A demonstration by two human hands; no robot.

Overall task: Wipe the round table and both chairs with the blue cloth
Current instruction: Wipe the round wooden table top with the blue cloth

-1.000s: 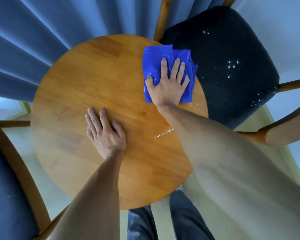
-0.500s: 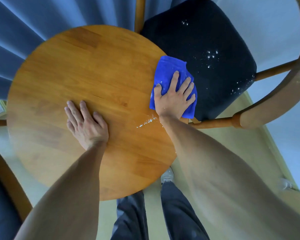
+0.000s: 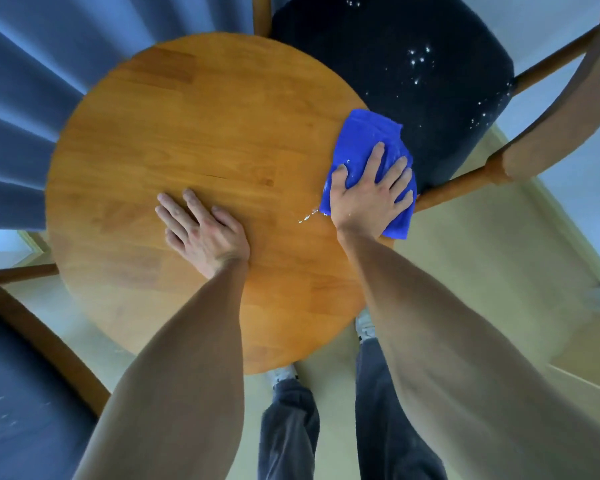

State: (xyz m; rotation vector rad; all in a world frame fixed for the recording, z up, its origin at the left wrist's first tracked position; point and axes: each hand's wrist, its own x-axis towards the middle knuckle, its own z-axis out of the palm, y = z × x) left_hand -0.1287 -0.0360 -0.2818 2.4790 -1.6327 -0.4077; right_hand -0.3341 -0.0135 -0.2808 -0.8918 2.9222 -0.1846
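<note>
- We're looking straight down on the round honey-coloured wooden table [image 3: 201, 140], and both bare arms are reaching in over it.
- Our right hand [image 3: 369, 197] is planted flat on the bright blue folded cloth [image 3: 368, 133], fingers spread and straight, pressing rather than gripping.
- That cloth sits at the table's right edge, its far part fanning out beyond our fingertips and its right side hanging past the rim, over the gap toward the chair.
- A corner of the cloth pokes out below the heel of the hand, on the wrist's outer side.
- Just left of the cloth, a small streak of white droplets [image 3: 307, 216] glints on the wood.
- Our left hand [image 3: 203, 228] lies palm down near the table's middle, fingers relaxed and slightly splayed, holding nothing and well apart from the cloth.
- Beyond the cloth stands the wooden chair with the dark navy upholstered seat [image 3: 395, 64], speckled with white flecks.
- A second wooden chair with a blue seat [image 3: 21, 393] shows at lower left.
- Pleated blue curtains [image 3: 25, 98] hang along the upper left.
- Below the table, dark grey trouser legs [image 3: 288, 427] and pale shoes stand on the light floor [image 3: 499, 271].
</note>
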